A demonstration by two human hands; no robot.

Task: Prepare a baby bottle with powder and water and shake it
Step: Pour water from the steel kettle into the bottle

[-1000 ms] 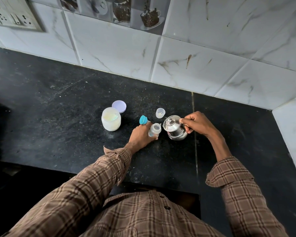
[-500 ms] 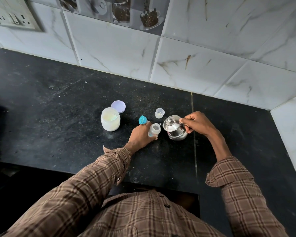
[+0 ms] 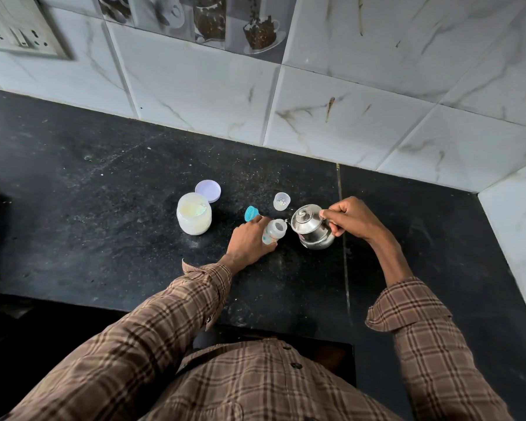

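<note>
Left hand [image 3: 247, 242] gripping the open baby bottle [image 3: 274, 231] standing on the black counter [image 3: 104, 226]; right hand [image 3: 351, 218] clasping the handle of a steel kettle [image 3: 312, 226], tilting its spout at the bottle's mouth; powder jar [image 3: 193, 217] standing apart, leftward.

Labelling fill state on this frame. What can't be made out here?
- Water level in the baby bottle, head view: left hand wraps its body, and it is too small.
- Whether water is flowing from the steel kettle: spout too small to tell.
- Kettle handle: hidden inside the right hand.
- Contents of the small clear cap: too small.
</note>
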